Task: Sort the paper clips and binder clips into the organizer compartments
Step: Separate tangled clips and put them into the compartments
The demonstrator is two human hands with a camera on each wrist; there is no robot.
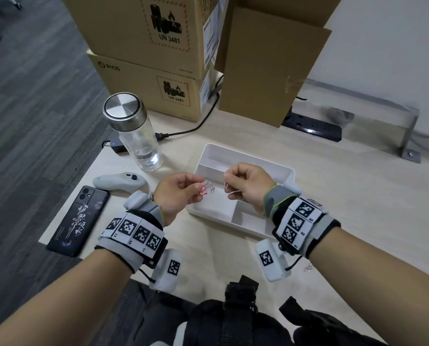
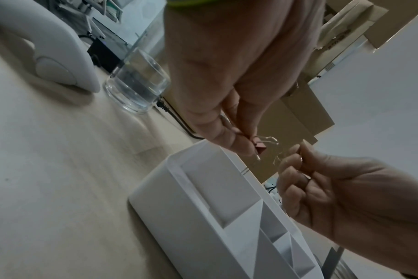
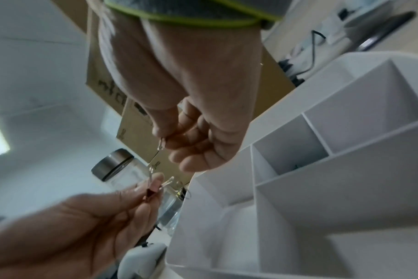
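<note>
My left hand [image 1: 199, 190] pinches a small pink binder clip [image 1: 203, 191] with silver wire handles, held above the left side of the white organizer [image 1: 248, 153]. My right hand [image 1: 227, 180] pinches a thin wire paper clip [image 1: 225, 185] a short way to the right, also over the organizer. The two clips sit close together but apart. In the left wrist view the binder clip [image 2: 260, 145] shows at my fingertips, facing the paper clip [image 2: 278, 160]. The right wrist view shows the paper clip [image 3: 161, 145], the binder clip [image 3: 152, 193] and the organizer's compartments [image 3: 322, 188].
A glass bottle [image 1: 136, 136] with a steel lid, a grey controller [image 1: 119, 182] and a black phone [image 1: 78, 221] lie left of the organizer. Cardboard boxes [image 1: 158, 71] and a power strip [image 1: 313, 126] stand behind. A loose wire clip [image 1: 308, 267] lies by the table's front edge.
</note>
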